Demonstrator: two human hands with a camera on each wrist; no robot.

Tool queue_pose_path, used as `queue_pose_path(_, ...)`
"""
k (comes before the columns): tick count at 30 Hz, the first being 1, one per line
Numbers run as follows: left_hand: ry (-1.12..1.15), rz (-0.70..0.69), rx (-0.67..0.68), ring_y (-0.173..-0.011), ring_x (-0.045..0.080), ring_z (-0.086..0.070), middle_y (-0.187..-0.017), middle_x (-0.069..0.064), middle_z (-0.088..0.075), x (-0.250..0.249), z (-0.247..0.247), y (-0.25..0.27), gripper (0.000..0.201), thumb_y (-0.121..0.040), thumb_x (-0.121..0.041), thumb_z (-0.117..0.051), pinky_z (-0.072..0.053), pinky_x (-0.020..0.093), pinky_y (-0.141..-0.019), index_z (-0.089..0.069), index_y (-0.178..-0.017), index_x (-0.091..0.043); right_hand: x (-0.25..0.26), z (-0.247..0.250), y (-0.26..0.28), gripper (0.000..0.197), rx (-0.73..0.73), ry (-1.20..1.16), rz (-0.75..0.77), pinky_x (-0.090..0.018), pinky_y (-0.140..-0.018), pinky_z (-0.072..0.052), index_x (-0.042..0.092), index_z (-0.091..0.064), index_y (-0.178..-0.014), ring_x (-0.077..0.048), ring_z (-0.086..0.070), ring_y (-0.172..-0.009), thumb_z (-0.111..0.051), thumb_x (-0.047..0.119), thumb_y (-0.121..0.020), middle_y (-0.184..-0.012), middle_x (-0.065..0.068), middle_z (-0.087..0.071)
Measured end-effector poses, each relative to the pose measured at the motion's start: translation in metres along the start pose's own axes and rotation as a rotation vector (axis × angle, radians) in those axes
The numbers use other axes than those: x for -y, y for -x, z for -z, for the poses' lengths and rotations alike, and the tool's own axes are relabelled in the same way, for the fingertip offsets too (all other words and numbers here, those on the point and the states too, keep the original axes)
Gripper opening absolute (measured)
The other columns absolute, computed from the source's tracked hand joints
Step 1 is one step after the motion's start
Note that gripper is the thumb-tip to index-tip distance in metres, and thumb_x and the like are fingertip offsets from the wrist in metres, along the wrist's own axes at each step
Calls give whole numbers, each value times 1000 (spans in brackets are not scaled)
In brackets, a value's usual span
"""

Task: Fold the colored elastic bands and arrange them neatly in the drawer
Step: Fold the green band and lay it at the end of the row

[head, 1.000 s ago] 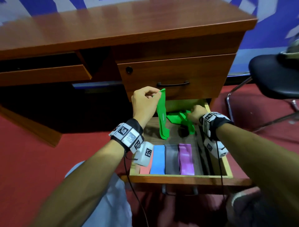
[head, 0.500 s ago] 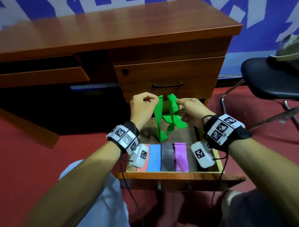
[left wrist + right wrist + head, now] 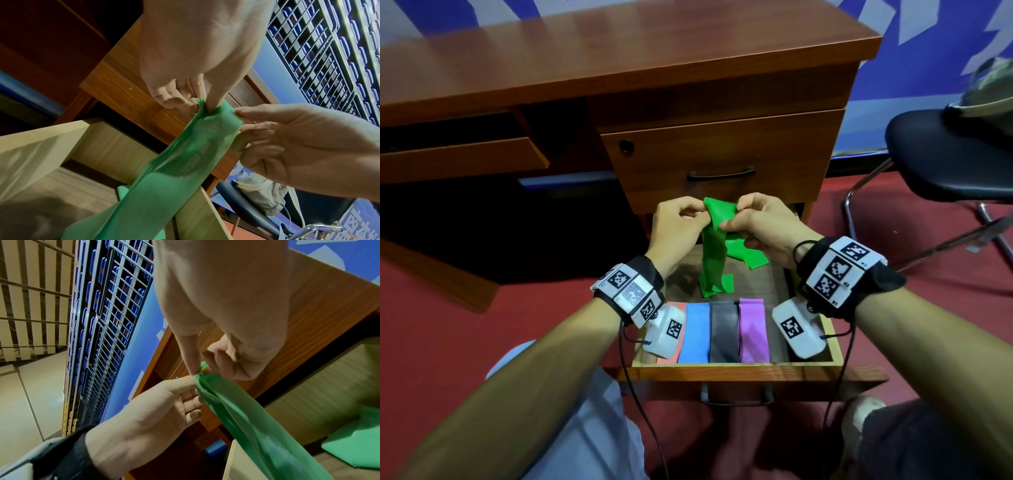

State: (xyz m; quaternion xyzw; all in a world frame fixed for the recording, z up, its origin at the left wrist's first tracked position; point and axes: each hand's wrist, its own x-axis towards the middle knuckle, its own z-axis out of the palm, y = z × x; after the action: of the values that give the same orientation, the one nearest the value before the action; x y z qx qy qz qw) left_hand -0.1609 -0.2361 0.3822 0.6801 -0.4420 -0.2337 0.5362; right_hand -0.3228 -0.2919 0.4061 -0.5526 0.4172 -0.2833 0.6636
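Low in the frame the open drawer shows folded bands; above, the left hand and right hand pinch the green band, probably to match its ends.

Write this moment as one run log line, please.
hands: left and right pinch green band top | band end: touches drawer floor | folded bands: four

Green elastic band pinched at its top above the open wooden drawer, hanging down, lower end crumpled on the drawer floor. Folded blue, grey and purple bands side by side along the front, a red one mostly hidden.
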Motion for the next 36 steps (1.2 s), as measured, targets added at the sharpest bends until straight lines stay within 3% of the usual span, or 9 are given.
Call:
queue_pose_path(4, 24, -5, 33, -66, 7, -59, -75, -2, -73, -2, -3, 5, 8, -77, -18, -74, -51, 28, -68, -77, -80, -24, 1, -6, 7, 55, 11, -71, -80, -29, -57, -43, 15, -48, -126, -11, -57, -63, -78, 4, -81, -95, -8, -66)
queue_pose_path(9, 8, -14, 54, -66, 9, -59, -79, 2, -75, -3, -2, 5, 8, -81, -18, -73, -50, 29, -67, -79, -85, -23, 0, -10, 6, 41, 7, -185, -139, -25, -58, -41, 8, -66, -118, -10, -52, -53, -62, 42, -95, -94, -9, -55)
queue_pose_path(12, 7, -23, 55, -65, 10, -51, -73, -4, -68, -5, -1, 5, 9, -82, -16, -76, -45, 27, -65, -77, -80, -24, -1, -8, 6, 22, -34, -162, -140, -20, -51, -41, 15, -65, -105, -8, -50, -51, -61, 35, -98, -78, -2, -58)
queue_pose_path(15, 35, -15, 41, -66, 10, -54, -73, -2, -68, -6, 0, 3, 9, -82, -9, -75, -50, 28, -68, -77, -83, -18, -4, -7, 3, 6, -139, -114, -57, -20, -47, -37, 20, -63, -92, -7, -49, -47, -68, 22, -94, -65, 5, -60)
queue_pose_path(18, 61, -13, 6, -67, 5, -61, -75, -1, -71, -7, 1, 3, 7, -82, -9, -77, -53, 25, -71, -78, -86, -15, -6, -5, 0, 8, -210, -55, 56, -20, -41, -35, 18, -66, -90, -6, -49, -43, -73, 14, -88, -71, 0, -64)
queue_pose_path(22, 78, -5, -2, -70, 1, -59, -78, -1, -69, -10, 1, 4, 12, -83, -4, -75, -50, 16, -69, -76, -84, -16, -4, -3, -2, 19, -200, -102, 26, -24, -43, -35, 14, -63, -92, -10, -47, -48, -76, 4, -82, -80, -10, -64)
queue_pose_path(28, 83, 16, 15, -70, 3, -59, -77, -2, -70, -10, 1, 4, 10, -81, -5, -75, -51, 19, -69, -78, -87, -13, 0, -6, 3, 24, -78, -102, -36, -23, -48, -37, 13, -69, -101, -8, -49, -52, -73, -1, -80, -82, -6, -65)
queue_pose_path(32, 70, 28, 19, -68, 3, -57, -70, -10, -66, -8, 1, 3, 19, -80, -4, -73, -48, 20, -66, -75, -79, -24, 0, -8, 5, 22, -34, -69, -16, -23, -48, -36, 16, -68, -96, -8, -49, -54, -71, 0, -81, -84, -6, -64)
queue_pose_path(36, 64, 50, 12, -72, 5, -60, -76, -4, -68, -9, 1, 3, 17, -82, -4, -72, -50, 20, -68, -75, -83, -21, 2, -8, 6, 19, 4, -72, 0, -22, -50, -35, 20, -69, -91, -9, -48, -55, -71, 2, -83, -85, -5, -66)
